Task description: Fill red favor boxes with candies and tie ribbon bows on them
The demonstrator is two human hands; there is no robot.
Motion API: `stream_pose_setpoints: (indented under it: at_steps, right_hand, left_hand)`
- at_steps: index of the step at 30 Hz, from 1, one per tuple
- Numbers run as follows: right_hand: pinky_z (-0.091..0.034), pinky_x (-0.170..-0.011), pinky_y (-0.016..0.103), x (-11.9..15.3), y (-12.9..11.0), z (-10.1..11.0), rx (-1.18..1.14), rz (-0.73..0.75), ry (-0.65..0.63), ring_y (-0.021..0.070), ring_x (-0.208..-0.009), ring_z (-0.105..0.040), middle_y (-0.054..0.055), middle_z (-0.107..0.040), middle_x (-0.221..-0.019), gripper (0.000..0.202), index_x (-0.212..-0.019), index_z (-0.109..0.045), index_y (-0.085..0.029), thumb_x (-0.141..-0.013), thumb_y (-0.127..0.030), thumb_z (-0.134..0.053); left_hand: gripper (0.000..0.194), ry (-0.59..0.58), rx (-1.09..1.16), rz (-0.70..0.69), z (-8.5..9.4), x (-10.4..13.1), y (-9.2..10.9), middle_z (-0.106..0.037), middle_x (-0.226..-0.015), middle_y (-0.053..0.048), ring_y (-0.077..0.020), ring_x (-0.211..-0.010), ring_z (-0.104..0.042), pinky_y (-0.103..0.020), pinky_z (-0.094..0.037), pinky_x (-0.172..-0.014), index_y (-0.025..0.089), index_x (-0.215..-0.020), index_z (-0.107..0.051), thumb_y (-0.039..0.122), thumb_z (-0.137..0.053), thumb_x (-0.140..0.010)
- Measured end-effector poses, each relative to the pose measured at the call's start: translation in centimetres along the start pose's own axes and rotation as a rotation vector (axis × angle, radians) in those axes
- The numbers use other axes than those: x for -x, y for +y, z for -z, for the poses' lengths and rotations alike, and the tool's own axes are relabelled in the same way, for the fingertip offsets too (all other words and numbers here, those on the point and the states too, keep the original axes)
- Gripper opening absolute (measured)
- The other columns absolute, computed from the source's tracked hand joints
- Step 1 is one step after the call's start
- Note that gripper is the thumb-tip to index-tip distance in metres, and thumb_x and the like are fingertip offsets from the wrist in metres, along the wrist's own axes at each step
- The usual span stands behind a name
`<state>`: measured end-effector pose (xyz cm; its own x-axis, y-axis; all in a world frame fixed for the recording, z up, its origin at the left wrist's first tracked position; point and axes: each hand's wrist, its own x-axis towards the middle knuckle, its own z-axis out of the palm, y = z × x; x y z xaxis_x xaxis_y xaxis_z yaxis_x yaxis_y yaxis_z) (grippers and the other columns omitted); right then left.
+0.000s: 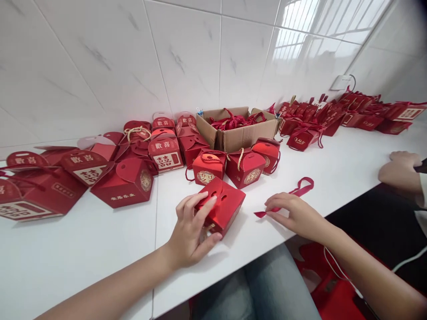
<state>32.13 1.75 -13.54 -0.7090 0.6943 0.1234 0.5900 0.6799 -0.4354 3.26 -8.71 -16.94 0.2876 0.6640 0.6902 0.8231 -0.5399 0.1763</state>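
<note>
On the white table (187,266), a small red gift box (230,206) stands near the front edge, its top folded closed with small slots in it. My left hand (193,226) grips its left side, fingers over the top and thumb low at the front. To the right of the box, my right hand (290,213) pinches a dark red ribbon (305,186) between thumb and fingers. One ribbon end pokes out left of the fingertips, while the looped part lies behind the hand on the table. The ribbon and the box are apart.
Several red boxes (123,182) line the left and back. An open cardboard box (247,138) of red ribbons stands by the tiled wall. More red boxes with ribbons (303,135) fill the back right. At the right edge, another person's hands (400,171) rest on the table.
</note>
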Motion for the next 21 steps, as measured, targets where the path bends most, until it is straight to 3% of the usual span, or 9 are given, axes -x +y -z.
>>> stream_pose_setpoints:
  at_steps: [3,6,9,12,18,21]
  right_hand:
    - [-0.05,-0.076,0.033,0.1,-2.0,2.0,-0.232,-0.129,0.06,0.02,-0.082,-0.064,0.005,-0.07,-0.088,0.019,-0.086,-0.066,-0.02,-0.089,-0.035,-0.054]
    - [-0.051,-0.072,0.031,-0.3,-3.5,3.5,-0.423,-0.161,0.093,0.0197,-0.077,-0.064,0.005,-0.069,-0.08,0.024,-0.086,-0.065,-0.019,-0.086,-0.042,-0.058]
    - [-0.051,-0.068,0.03,-1.1,-4.6,4.0,-0.532,-0.107,0.095,0.0197,-0.076,-0.063,0.006,-0.068,-0.079,0.026,-0.088,-0.066,-0.018,-0.082,-0.044,-0.062]
    - [-0.05,-0.071,0.03,-2.1,-5.5,4.0,-0.513,-0.049,0.106,0.0184,-0.075,-0.063,0.005,-0.069,-0.08,0.022,-0.086,-0.067,-0.019,-0.082,-0.04,-0.063]
    - [-0.051,-0.071,0.029,-3.2,-7.1,4.3,-0.42,0.068,0.083,0.0177,-0.076,-0.064,0.003,-0.071,-0.082,0.016,-0.084,-0.07,-0.021,-0.084,-0.033,-0.06]
    - [-0.05,-0.071,0.027,-3.5,-7.5,4.6,-0.399,0.1,0.035,0.0163,-0.075,-0.064,0.001,-0.071,-0.081,0.013,-0.082,-0.069,-0.021,-0.084,-0.029,-0.059]
  left_hand:
    - [0.064,-0.023,-0.033,-0.021,0.4,0.4,1.5,-0.029,-0.142,-0.015,-0.0327,-0.124,-0.033,-0.046,-0.028,-0.102,0.023,-0.147,-0.023,0.033,-0.046,-0.088]
    - [0.061,-0.016,-0.017,-0.033,1.1,0.3,2.8,-0.027,-0.144,-0.015,-0.0323,-0.125,-0.032,-0.046,-0.029,-0.102,0.023,-0.146,-0.023,0.032,-0.041,-0.089]
    - [0.051,0.01,0.023,0.122,1.9,-0.9,3.1,-0.031,-0.141,-0.015,-0.0323,-0.126,-0.032,-0.05,-0.028,-0.103,0.022,-0.14,-0.03,0.029,-0.036,-0.09]
    - [0.036,-0.02,0.052,0.275,2.6,-2.8,2.8,-0.032,-0.141,-0.012,-0.0321,-0.127,-0.031,-0.053,-0.028,-0.103,0.024,-0.123,-0.046,0.025,-0.039,-0.088]
    - [0.035,-0.19,0.01,0.355,2.8,-6.3,2.5,-0.04,-0.138,-0.01,-0.0382,-0.128,-0.029,-0.063,-0.031,-0.099,0.023,-0.105,-0.059,0.02,-0.055,-0.07]
    - [0.028,-0.257,-0.02,0.363,2.9,-7.2,2.6,-0.047,-0.132,-0.011,-0.0392,-0.127,-0.031,-0.064,-0.033,-0.097,0.022,-0.1,-0.062,0.022,-0.055,-0.073]
